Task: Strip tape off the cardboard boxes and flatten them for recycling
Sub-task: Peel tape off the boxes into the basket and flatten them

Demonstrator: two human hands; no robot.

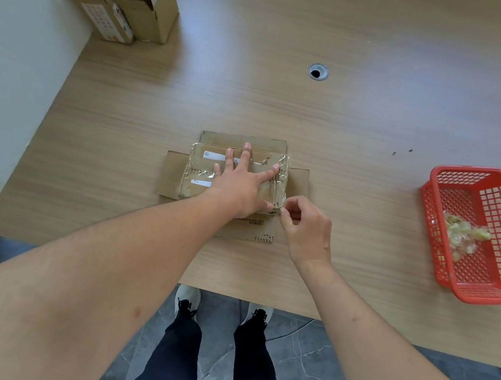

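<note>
While the left hand (236, 188) presses spread fingers on the flattened box (234, 184), the right hand (305, 225) pinches tape (280, 181) at its near corner; bare bench (358, 159) separates it from the red basket (479, 232).

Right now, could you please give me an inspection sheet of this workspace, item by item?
Surface: light wood-grain table with a round cable grommet hole.
Job's things: brown cardboard box wrapped in clear tape, flaps splayed flat, at the centre; opened brown cardboard boxes standing at the far left corner.
Clutter: red plastic mesh basket at the right edge holding crumpled stripped tape.
Grippers: left hand presses flat on the box; right hand pinches tape at the box's near right corner.
Cables: nothing seen.
Surroundings: grey tiled floor, white wall at the left.
</note>
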